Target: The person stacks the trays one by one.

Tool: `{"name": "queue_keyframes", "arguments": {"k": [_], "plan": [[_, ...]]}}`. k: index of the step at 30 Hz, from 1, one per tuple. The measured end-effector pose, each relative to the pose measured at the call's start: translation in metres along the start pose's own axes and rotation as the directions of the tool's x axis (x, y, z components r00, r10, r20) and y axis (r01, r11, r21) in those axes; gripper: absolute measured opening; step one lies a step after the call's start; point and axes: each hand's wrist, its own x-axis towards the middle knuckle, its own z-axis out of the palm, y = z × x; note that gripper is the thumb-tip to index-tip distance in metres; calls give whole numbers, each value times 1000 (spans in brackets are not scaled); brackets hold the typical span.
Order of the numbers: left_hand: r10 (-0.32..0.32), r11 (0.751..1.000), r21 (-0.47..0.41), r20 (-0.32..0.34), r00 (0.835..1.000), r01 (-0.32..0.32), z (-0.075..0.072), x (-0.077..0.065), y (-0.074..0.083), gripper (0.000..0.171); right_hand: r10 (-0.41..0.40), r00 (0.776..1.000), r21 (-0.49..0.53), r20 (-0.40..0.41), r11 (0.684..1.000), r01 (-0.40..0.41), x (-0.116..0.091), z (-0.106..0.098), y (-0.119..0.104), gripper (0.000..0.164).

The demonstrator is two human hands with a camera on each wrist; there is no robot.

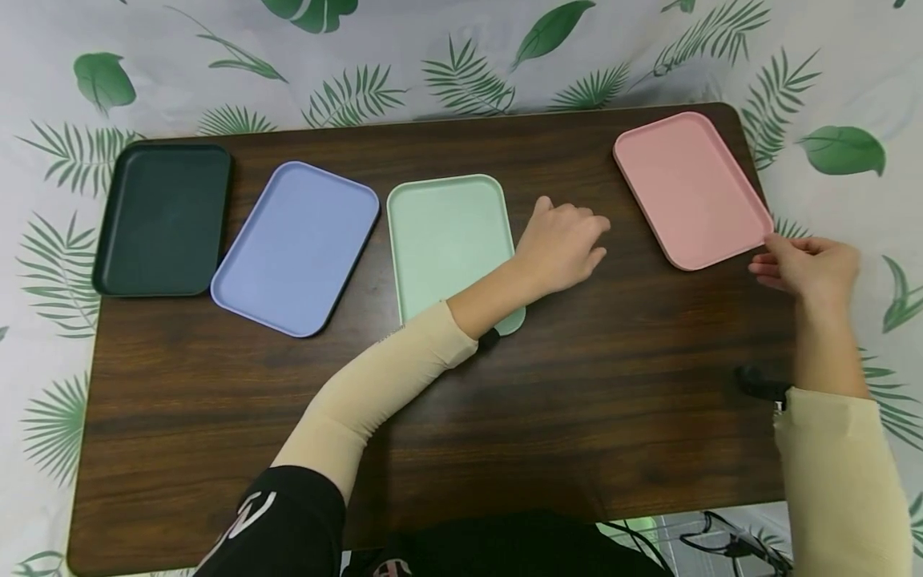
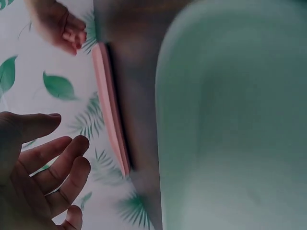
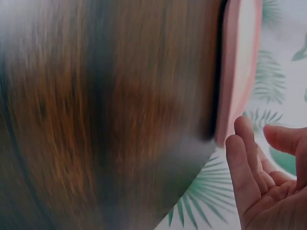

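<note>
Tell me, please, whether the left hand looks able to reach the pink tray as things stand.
Probably yes: only tabletop shows between the left hand and the pink tray.

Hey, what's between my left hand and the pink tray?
Only bare brown tabletop lies between your left hand and the pink tray, as the head view shows.

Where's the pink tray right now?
In the head view, the pink tray lies at the far right corner of the table, with the right hand beside the tray's rightmost corner.
</note>
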Motion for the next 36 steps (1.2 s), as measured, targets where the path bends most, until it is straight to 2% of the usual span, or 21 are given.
{"name": "queue_keyframes", "arguments": {"k": [6,11,14,18,23,28,36], "plan": [[31,999,-10,33,999,-31,16,12,20,28,31,999,-83,-36,996,-34,17,-6,-2,15],[68,998,-16,97,993,-66,30,25,39,33,55,998,-115,-42,992,-59,25,-8,-3,13],[68,998,-19,136,988,-66,38,32,46,35,69,997,-138,-40,988,-74,30,-8,-2,11],[47,999,-16,162,986,-45,48,40,50,41,87,996,-168,-33,982,-92,36,-8,-1,14],[21,1000,-9,215,976,-20,59,47,51,58,108,994,-165,-16,980,-109,42,-8,-2,11],[25,999,28,266,964,-34,67,55,57,69,109,994,-163,-15,981,-110,46,-7,-2,13],[9,998,54,316,949,-27,74,64,65,65,112,994,-167,-12,979,-113,50,-4,0,9]]}}
